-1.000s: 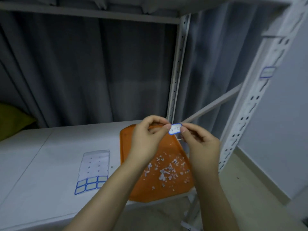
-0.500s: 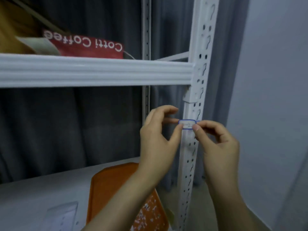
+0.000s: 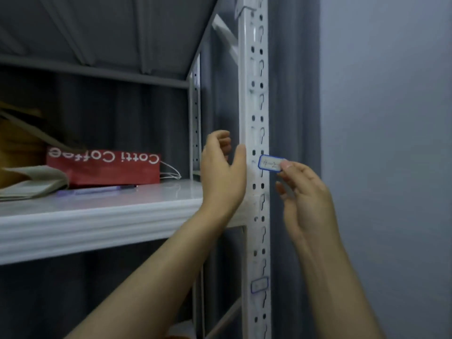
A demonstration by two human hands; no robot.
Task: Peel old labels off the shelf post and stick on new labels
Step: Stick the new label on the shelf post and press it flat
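A blue-bordered label (image 3: 270, 163) at the shelf post (image 3: 254, 94), centre frame.
Right hand (image 3: 308, 201) pinches its right end; left hand (image 3: 222, 177) holds nothing, loosely curled, thumb touching the post.

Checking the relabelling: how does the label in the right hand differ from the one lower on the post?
The upper label is pinched by the right hand; the lower label is untouched. The upper label juts past the right edge of the post; the lower label lies within its width. The upper label shows handwriting; the lower label's marks are too faint to read. Both are white rectangles with blue borders.
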